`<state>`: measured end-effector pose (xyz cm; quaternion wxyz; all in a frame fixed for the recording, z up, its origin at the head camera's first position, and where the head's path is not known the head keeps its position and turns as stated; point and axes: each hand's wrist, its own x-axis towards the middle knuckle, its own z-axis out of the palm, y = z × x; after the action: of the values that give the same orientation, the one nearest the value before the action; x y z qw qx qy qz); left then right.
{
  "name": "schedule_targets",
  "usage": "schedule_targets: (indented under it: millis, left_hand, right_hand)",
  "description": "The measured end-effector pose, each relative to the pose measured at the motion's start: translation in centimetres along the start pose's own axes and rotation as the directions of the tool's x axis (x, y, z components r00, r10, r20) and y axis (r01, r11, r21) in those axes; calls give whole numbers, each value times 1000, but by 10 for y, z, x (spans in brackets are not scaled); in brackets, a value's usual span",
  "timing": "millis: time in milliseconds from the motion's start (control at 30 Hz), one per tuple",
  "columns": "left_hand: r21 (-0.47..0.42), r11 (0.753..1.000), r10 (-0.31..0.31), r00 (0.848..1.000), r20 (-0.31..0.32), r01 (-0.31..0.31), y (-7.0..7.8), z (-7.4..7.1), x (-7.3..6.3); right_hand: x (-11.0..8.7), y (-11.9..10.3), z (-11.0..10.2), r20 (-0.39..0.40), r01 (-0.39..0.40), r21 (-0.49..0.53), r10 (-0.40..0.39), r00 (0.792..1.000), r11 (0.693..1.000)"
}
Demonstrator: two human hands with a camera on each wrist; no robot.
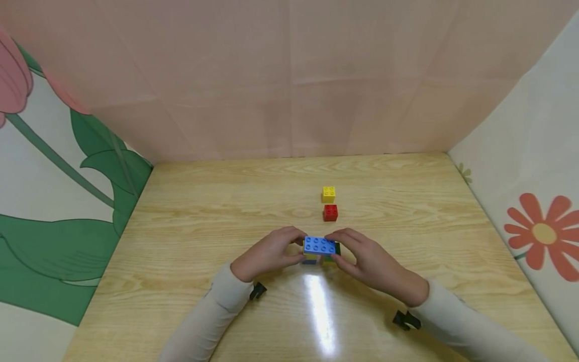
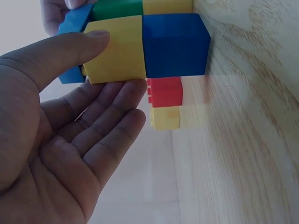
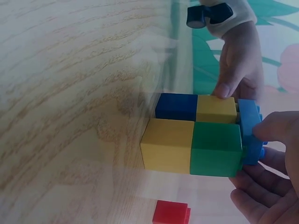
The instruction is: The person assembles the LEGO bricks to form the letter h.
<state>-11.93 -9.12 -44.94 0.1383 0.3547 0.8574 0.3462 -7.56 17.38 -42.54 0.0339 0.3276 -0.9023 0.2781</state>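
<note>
Two short brick stacks stand side by side on the table. The left one has a dark blue brick (image 2: 175,46) below and a yellow brick (image 2: 119,58) above; the right one has a yellow brick (image 3: 167,145) below and a green brick (image 3: 216,148) above. Across their tops lies a long light blue brick (image 1: 319,246), slightly tilted, with a narrow gap beneath it in the right wrist view. My left hand (image 1: 271,251) holds the upper yellow brick between thumb and fingers. With thumb and fingers, my right hand (image 1: 375,259) pinches the light blue brick at its right end.
Behind the stacks, a red brick (image 1: 330,213) sits on the wooden table (image 1: 203,201), and a loose yellow brick (image 1: 328,194) lies farther back. A pinkish cloth wall (image 1: 289,100) closes off the far edge, with flower-patterned panels at both sides.
</note>
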Motion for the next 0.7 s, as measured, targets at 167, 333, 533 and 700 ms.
schedule_targets:
  millis: [167, 333, 533, 700]
  left_hand:
    - [-9, 1000, -3, 1000, 6, 3, 1, 0, 0]
    - [-7, 1000, -6, 1000, 9, 6, 2, -1, 0]
    - [12, 1000, 0, 1000, 5, 0, 3, -2, 0]
    - [9, 1000, -5, 1000, 5, 5, 3, -2, 0]
  right_hand:
    - [1, 0, 0, 4, 18, -13, -18, 1000, 1000]
    - [1, 0, -1, -1, 42, -37, -42, 999, 998]
    - [3, -1, -1, -5, 59, -65, -59, 998, 996]
    - [4, 0, 0, -1, 70, -91, -70, 998, 993]
